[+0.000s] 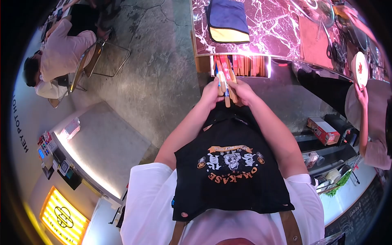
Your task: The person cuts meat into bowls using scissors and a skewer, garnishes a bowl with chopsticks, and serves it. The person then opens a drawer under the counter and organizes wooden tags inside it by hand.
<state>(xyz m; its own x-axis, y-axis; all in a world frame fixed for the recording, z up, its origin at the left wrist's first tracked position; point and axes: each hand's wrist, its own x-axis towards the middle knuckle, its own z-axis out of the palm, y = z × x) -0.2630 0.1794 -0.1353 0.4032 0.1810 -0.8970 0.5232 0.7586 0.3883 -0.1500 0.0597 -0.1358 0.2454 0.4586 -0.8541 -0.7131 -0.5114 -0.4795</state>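
My left hand [211, 92] and my right hand [244, 92] are together in front of my black apron. Between them is a small bundle of chopsticks [225, 75] in printed paper sleeves, brown with red, white and blue parts. Fingers of both hands are closed round the bundle's lower part, and the sticks point away from me at slightly different angles. Just beyond my hands, an open drawer [270, 67] under the counter holds several more sleeved chopsticks [251, 65], lying side by side. My fingertips are partly hidden behind the bundle.
On the marbled counter [269, 24] lie a folded blue and yellow cloth [228, 22], a brown cloth [312, 36] and black-handled scissors [329, 49]. At right, another person's hand holds a white oval dish [360, 69]. Someone sits on a folding chair [94, 59] at left.
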